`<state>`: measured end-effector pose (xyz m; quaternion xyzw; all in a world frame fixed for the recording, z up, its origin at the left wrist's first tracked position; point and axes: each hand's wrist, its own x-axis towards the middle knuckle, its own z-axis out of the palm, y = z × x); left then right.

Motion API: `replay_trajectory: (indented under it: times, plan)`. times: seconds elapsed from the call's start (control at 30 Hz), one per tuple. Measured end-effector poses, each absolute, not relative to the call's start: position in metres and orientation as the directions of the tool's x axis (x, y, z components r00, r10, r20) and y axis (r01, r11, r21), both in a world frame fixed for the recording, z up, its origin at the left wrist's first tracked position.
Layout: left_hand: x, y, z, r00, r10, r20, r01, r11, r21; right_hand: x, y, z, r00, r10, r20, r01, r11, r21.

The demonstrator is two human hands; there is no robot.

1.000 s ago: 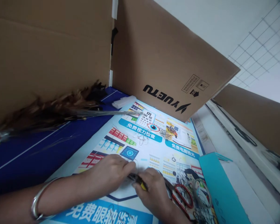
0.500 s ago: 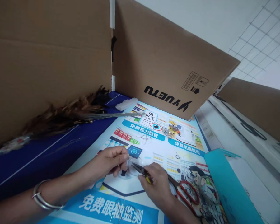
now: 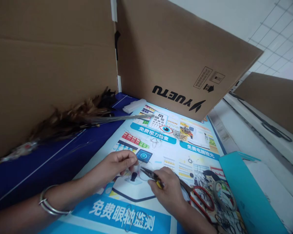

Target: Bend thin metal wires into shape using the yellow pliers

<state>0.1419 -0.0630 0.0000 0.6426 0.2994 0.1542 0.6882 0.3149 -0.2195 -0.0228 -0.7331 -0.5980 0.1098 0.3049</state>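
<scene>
My left hand (image 3: pixel 122 163) is closed in a pinch on a thin wire loop (image 3: pixel 152 165), a pale round outline over the printed sheet. My right hand (image 3: pixel 169 187) is wrapped around long-nose pliers (image 3: pixel 158 182) with yellow and black handles. The pliers' tip points left, against or just in front of the loop; whether the jaws grip the wire I cannot tell. Beside my right hand lie red-handled scissors (image 3: pixel 205 199) and a coil of wire (image 3: pixel 230 198). Several bent wire pieces (image 3: pixel 128 217) rest on the sheet below my hands.
Cardboard panels (image 3: pixel 180 58) stand at the back and left. Brown feathers (image 3: pixel 70 115) with long wire stems lie on the blue cloth (image 3: pixel 51 169). A white plastic piece (image 3: pixel 134 106) is behind the stems. At right stands a teal box (image 3: pixel 251 191). Small metal pieces (image 3: pixel 179 134) lie farther back.
The camera view has shifted slightly, so the scene sits a little farther right. My hands keep nearly the same pose around the wire loop and pliers.
</scene>
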Motion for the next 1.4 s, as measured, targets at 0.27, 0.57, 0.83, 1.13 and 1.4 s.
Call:
replay_trajectory:
  times: [0.27,0.57,0.83,1.13,1.4]
  plan:
    - [0.135,-0.021,-0.017,0.703,0.711,0.033,0.274,-0.313,0.909,0.315,-0.219,-0.024,0.262,0.941,0.214,0.801,-0.089,-0.592]
    - [0.139,-0.037,-0.022,0.857,0.515,0.02,0.277,-0.494,0.824,0.315,-0.218,-0.023,0.251,0.948,0.196,0.809,-0.094,-0.581]
    - [0.134,-0.031,-0.01,0.868,0.492,0.071,0.278,-0.598,0.752,0.317,-0.221,-0.024,0.235,0.948,0.215,0.807,-0.067,-0.587]
    - [0.128,-0.072,0.01,0.994,0.089,-0.07,0.112,-0.673,0.731,0.32,-0.224,-0.024,0.205,0.944,0.257,0.807,-0.015,-0.59]
    - [0.124,-0.1,0.002,0.99,0.036,-0.133,0.115,-0.749,0.653,0.322,-0.223,-0.024,0.157,0.964,0.213,0.833,-0.014,-0.554]
